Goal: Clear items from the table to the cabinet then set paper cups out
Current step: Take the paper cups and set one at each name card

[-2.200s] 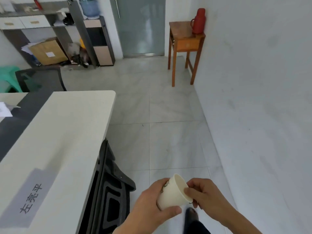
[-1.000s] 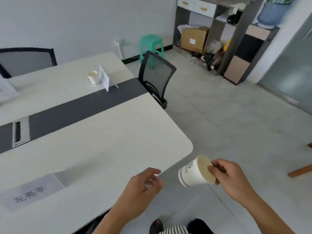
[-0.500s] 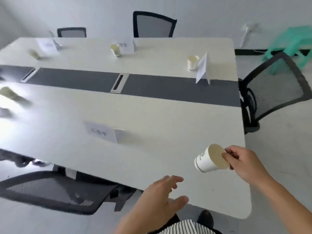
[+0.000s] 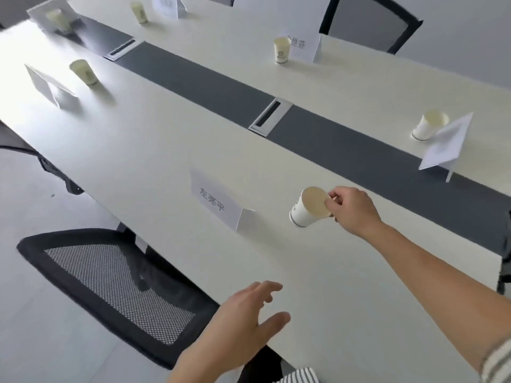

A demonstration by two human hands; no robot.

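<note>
Cup [image 4: 307, 210] pinched at rim by right hand [image 4: 352, 210], tilted, base touching or just above table [image 4: 345, 286] near its near edge, beside name card [image 4: 218, 204]. Left hand [image 4: 243, 319] spread, empty. Paper looks light, crushable, likely tips easily; rim pinch suits, gentle squeeze.

Far-left cup [image 4: 58, 19] blurred, top-edge name card [image 4: 166, 5] cut off, its text unreadable.

On the table [image 4: 345, 286], a tilted paper cup [image 4: 308, 210], pinched at its rim by the right hand [image 4: 354, 210], sits just right of the nearest name card [image 4: 218, 203]. The left hand [image 4: 243, 322] hovers at the near edge. A chair [image 4: 110, 280] stands before that edge, left.
</note>
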